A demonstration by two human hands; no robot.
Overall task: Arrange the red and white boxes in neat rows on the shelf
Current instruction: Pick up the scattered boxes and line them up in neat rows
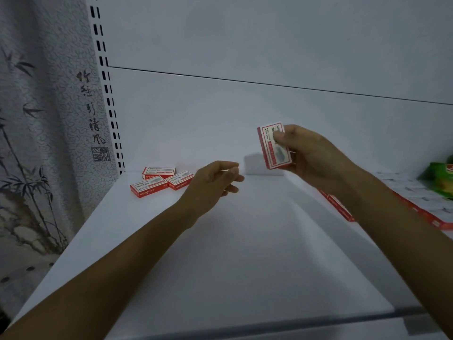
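Grip looks sound: right hand (311, 158) pinches a red-and-white cardboard box (273, 149) upright, mid-frame; left hand (213, 185) hangs loosely curled, empty. Best laid flat, squared against the three matching boxes (149, 187) askew centre-left on the white shelf (245, 241).

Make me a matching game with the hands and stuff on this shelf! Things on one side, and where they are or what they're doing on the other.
Things:
1. left hand
2. right hand
3. three boxes
4. green packet

Matches:
A. at the far right edge
B. holds a box
C. lie in the back left corner of the shelf
D. holds nothing

Pairs: 1-D, 2-B, 3-C, 4-A
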